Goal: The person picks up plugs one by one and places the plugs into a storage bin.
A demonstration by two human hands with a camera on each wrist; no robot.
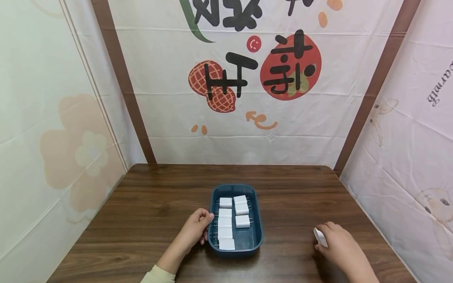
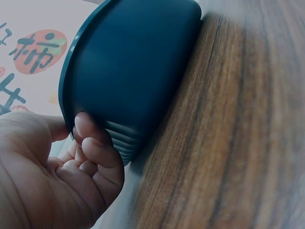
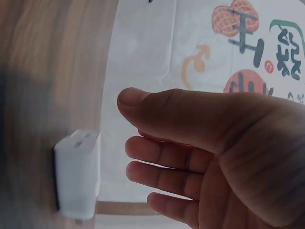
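A dark blue plastic basket (image 1: 236,253) stands on the table, with several white charger plugs (image 1: 225,222) in two columns inside, metal prongs pointing outward. My left hand (image 1: 195,228) pinches its left rim, thumb on top and the other fingers curled beneath the edge, as the left wrist view (image 2: 71,167) also shows. Off to the right, a single white charger plug (image 3: 76,176) with two port slots sits on the tabletop. My right hand (image 1: 341,245) is right beside this plug, thumb and fingers extended; the right wrist view has a gap between fingertips and plug.
The brown wood-grain table (image 1: 170,181) reaches back to a white printed cloth (image 1: 240,149). More cloth hangs along the left and right sides. Tabletop lies between the basket and the plug on the right.
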